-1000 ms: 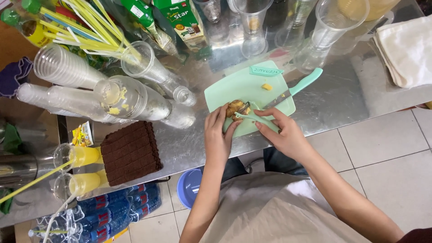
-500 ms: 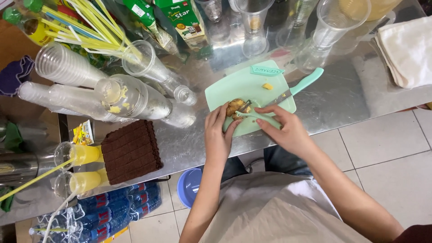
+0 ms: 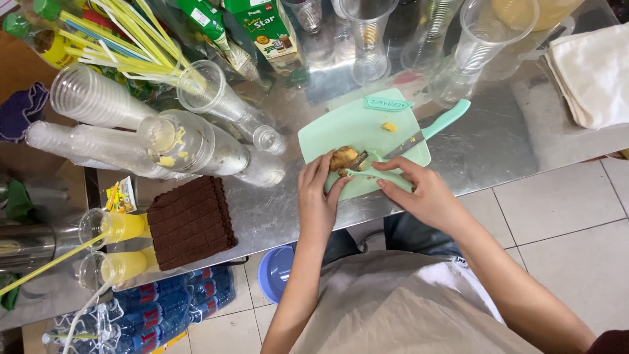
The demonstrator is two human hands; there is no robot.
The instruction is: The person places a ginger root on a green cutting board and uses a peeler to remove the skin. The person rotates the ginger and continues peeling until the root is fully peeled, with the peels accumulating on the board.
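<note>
My left hand (image 3: 316,200) steadies a small brown root (image 3: 343,158) with its fingertips; my right hand (image 3: 422,193) is closed around a mint-green peeler (image 3: 377,174) touching it. The root lies on a mint-green cutting board (image 3: 354,124) on the steel counter (image 3: 485,137). A green-handled knife (image 3: 429,130) rests at two o'clock from the root. Stacked clear cups (image 3: 92,98) lie toward ten o'clock.

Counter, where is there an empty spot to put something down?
Bare steel counter lies between the green board and the folded white cloth. A smaller patch sits between the brown stack and the left hand. The left side and back are crowded with plastic cups and straws.
</note>
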